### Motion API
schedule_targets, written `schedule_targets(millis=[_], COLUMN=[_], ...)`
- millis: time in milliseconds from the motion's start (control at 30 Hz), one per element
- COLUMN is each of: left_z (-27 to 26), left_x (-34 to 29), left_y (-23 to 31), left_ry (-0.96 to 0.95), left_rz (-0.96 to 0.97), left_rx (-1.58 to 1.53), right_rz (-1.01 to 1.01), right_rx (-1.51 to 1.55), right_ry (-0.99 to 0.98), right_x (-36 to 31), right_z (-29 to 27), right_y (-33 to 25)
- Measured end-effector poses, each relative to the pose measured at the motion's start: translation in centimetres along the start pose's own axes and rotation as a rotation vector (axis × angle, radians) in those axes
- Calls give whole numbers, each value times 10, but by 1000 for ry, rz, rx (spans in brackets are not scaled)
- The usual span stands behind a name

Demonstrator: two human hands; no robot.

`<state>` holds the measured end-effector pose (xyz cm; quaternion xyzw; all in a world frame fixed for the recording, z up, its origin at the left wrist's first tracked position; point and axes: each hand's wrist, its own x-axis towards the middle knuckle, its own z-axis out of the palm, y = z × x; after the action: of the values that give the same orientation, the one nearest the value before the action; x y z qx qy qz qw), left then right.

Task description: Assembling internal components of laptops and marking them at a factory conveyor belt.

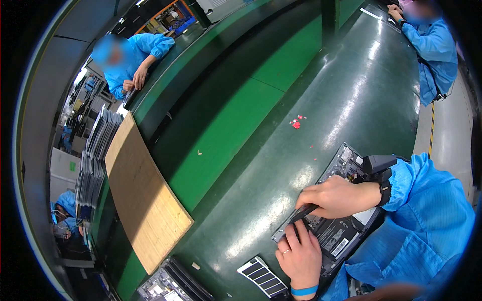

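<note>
Our right hand (337, 196) is grasping a slim black part (307, 211), left hand's (301, 258) grip unclear, over a grey laptop base (279, 234) containing a flat black battery (340, 237).

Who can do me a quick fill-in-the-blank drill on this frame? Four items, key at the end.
1. On the left hand at the opened laptop base, the wristband is coloured ____.
2. On the right hand, the wrist strap is coloured ____.
3. The small scraps on the tabletop are mostly coloured ____.
4. The flat tan board looks made of ____.

Missing words: blue; black; red; wood.
</note>
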<state>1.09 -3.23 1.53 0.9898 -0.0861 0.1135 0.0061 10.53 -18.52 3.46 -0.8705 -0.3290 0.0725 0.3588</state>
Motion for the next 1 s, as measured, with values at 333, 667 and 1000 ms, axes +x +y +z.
schedule_targets(millis=[333, 667, 1000], left_z=[3, 2, 4], left_x=[1, 0, 0], left_y=[-2, -3, -4], left_ry=[9, 24, 19], left_rz=[4, -23, -21], left_rx=[-29, -73, -77], right_rz=[-236, 83, 321], right_rx=[-188, 520, 1001], right_ry=[-89, 17, -129], right_x=[-15, 0, -5], right_z=[-11, -26, -15], right_y=[2, 10, 15])
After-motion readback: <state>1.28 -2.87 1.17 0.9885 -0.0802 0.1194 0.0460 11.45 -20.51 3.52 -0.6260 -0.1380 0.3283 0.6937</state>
